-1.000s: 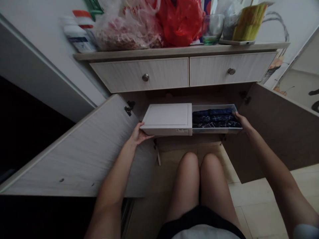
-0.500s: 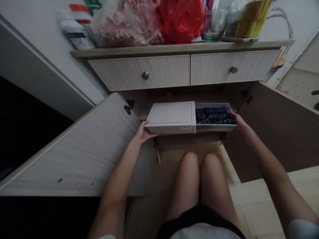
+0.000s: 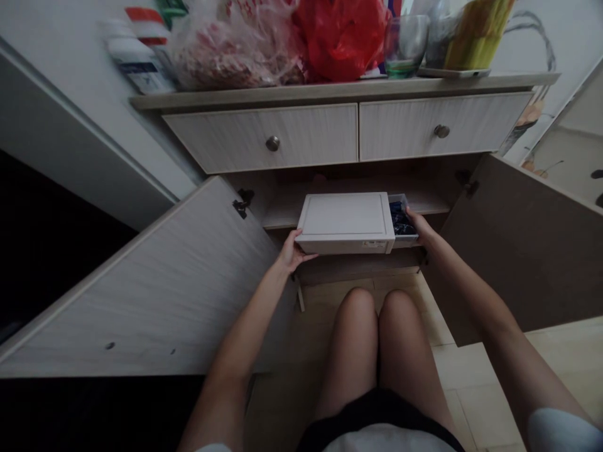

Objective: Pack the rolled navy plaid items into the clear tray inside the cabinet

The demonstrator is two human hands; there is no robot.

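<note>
A white storage box (image 3: 346,213) lies lengthwise in front of the open cabinet. My left hand (image 3: 293,252) grips its left end, thumb on top and fingers beneath. Out of the box's right end sticks a clear plastic drawer (image 3: 406,240), pulled partly out. Dark blue checked cloth (image 3: 399,220) shows folded inside it. My right hand (image 3: 419,226) is closed on the drawer's outer right end, with some of its fingers hidden. Whether the box rests on the shelf edge or only on my hands, I cannot tell.
Both cabinet doors, the left door (image 3: 155,282) and the right door (image 3: 522,251), stand swung open. A shelf (image 3: 433,202) runs behind the box. On the cabinet top (image 3: 330,93) are a red plastic bag (image 3: 346,41), a clear bag, bottles and a glass (image 3: 407,47). My knees are below.
The clear drawer has slid left, farther into the white box, and less cloth shows. The box and my left hand have shifted somewhat right; my right hand has moved left.
</note>
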